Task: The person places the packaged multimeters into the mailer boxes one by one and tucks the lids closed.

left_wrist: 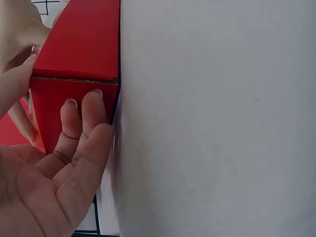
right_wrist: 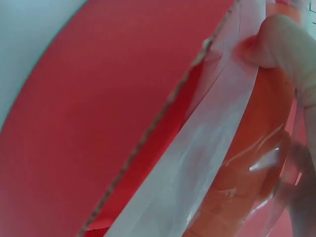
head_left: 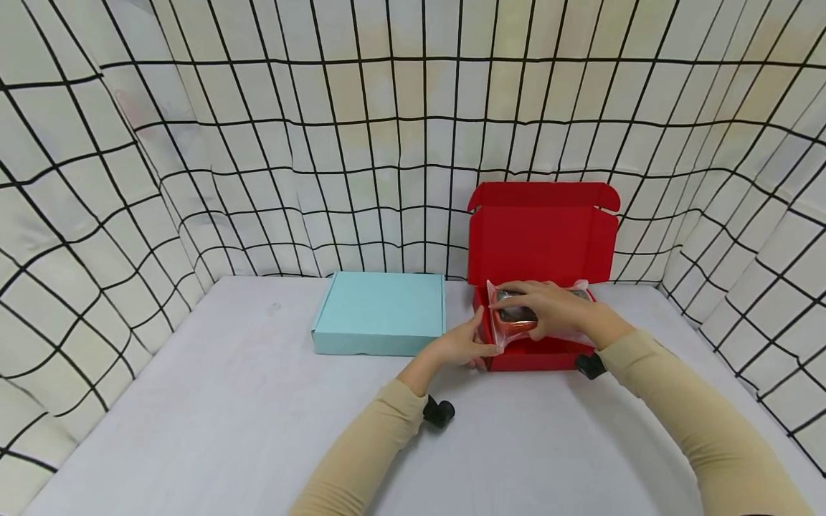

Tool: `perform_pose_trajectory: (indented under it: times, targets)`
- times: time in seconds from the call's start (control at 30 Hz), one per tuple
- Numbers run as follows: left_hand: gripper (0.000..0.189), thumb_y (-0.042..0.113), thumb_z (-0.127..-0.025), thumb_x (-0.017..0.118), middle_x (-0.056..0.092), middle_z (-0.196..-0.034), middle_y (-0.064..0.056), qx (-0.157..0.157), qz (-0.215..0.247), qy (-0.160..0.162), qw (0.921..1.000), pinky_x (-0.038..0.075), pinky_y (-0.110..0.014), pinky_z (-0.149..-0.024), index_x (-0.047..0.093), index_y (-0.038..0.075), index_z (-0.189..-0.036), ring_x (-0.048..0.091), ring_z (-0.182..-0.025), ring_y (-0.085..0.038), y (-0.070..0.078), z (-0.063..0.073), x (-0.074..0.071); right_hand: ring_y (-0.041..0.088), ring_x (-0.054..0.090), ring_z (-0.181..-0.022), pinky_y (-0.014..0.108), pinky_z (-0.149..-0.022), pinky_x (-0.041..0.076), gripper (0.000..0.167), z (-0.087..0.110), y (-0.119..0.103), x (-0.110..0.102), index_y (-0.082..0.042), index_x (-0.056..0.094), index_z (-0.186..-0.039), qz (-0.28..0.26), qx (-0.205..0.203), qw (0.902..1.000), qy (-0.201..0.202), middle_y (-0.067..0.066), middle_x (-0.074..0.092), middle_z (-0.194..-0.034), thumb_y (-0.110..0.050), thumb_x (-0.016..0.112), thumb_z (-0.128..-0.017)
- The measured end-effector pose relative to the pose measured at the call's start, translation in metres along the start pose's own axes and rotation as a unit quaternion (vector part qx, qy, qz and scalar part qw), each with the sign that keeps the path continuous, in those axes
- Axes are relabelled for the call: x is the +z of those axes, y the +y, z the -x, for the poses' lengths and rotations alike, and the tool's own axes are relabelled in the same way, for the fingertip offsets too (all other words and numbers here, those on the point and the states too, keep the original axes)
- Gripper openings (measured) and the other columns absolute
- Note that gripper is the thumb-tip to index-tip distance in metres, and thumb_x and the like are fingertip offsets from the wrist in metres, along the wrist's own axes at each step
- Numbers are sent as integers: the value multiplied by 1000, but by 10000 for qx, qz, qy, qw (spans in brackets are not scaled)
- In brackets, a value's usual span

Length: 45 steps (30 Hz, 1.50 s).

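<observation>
A red cardboard box (head_left: 535,362) stands on the right half of the table with its lid (head_left: 542,244) raised at the back. My left hand (head_left: 459,345) holds its near left corner, the thumb at the rim and the fingers (left_wrist: 93,112) against the outer side wall. Over the box, my right hand (head_left: 558,308) grips an orange and dark item in a clear plastic bag (head_left: 513,322). In the right wrist view the thumb presses on the bag's edge beside the orange part (right_wrist: 237,182). The far part of the bag is hidden behind the right hand.
A closed light-blue box (head_left: 381,308) lies just left of the red one. Behind and at both sides hang white curtains (head_left: 387,143) with a black grid. The table (head_left: 213,401) has a white cover. A black wrist camera (head_left: 440,413) sits under the left wrist.
</observation>
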<state>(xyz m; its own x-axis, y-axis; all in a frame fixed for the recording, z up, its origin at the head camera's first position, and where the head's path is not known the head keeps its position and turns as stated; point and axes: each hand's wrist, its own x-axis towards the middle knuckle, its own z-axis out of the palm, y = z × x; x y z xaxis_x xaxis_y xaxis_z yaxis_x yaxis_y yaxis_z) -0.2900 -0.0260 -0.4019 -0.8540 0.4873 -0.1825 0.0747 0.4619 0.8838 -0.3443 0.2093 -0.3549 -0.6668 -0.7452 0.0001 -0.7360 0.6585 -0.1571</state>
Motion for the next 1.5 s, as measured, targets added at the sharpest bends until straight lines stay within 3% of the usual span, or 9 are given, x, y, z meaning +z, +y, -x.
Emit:
perform_pose_trajectory:
  times: [0.17,0.4,1.17,1.33,1.5]
  targets:
    - [96,28,-98,72,67,-84,-9,31,-10,-39,10000,52,-28,-72,6,10,-166,65,-70,-19,0,0,-1,38,38,-141,64,-104,43,88,-5,-1,1,-20,57,-148,58,-123,9998,-159,15,41,-156,-12,95,-70]
    - [97,28,-97,72,68,-84,-8,16,0,-58,10000,52,-28,-72,5,9,-166,66,-73,-19,1,2,-1,38,36,-143,48,-93,56,87,-4,1,12,-19,54,-151,-384,-243,9989,-82,13,38,-159,-9,91,-74]
    - [96,29,-98,72,68,-84,-10,-6,1,-2,10000,53,-29,-75,7,11,-166,66,-73,-20,0,1,-2,37,38,-140,44,-90,58,84,0,8,25,-16,54,-150,-663,-369,9970,128,14,38,-159,-8,90,-75]
    - [93,28,-98,71,66,-85,-10,8,11,147,9999,54,-30,-75,9,10,-166,65,-73,-20,-1,-1,-2,39,38,-140,53,-89,57,84,-2,10,28,-17,52,-152,-728,-244,9969,156,15,37,-159,-7,89,-77]
    - [86,27,-101,68,62,-88,-9,-29,-108,344,9993,52,-29,-72,15,6,-164,63,-69,-19,0,-1,1,40,36,-141,81,-81,44,87,-3,12,31,-22,49,-154,-827,219,9963,121,14,33,-162,-10,88,-78]
